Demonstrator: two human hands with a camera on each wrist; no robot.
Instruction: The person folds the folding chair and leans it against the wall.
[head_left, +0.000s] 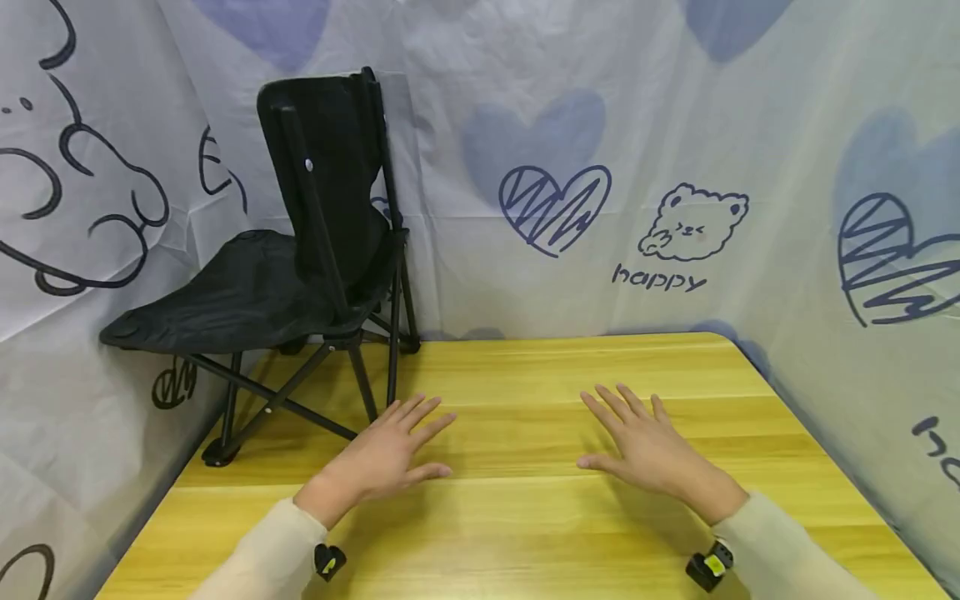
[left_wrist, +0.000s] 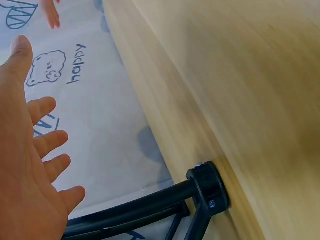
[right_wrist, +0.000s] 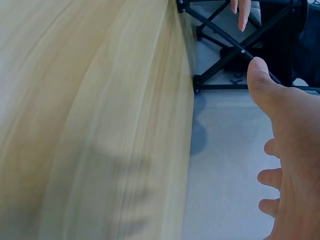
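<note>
Presently, both of my hands extend forward, palms angled inward, over the yellow wood-grain tabletop (head_left: 517, 533). My left hand (head_left: 390, 454) is released, its fingers spread and the thumb held apart from them; it grasps no object. My right hand (head_left: 648, 450) is likewise unclenched and unloaded, fingers fanned, above the right part of the surface and well apart from the left. The black folding chair with fabric seat and tubular frame (head_left: 232, 300) stands upright at the far left of the tabletop, its seat directed left and its backrest toward the middle. One leg runs down behind my left fingers, its lower end hidden; whether they touch it I cannot tell. Cream long sleeves (head_left: 262, 554) cover my forearms, and a small black device with a yellow mark (head_left: 707, 568) sits at the right wrist. Behind the table hangs a white cloth backdrop (head_left: 465, 275), printed with blue hearts, a bear outline and the word "happy".
</note>
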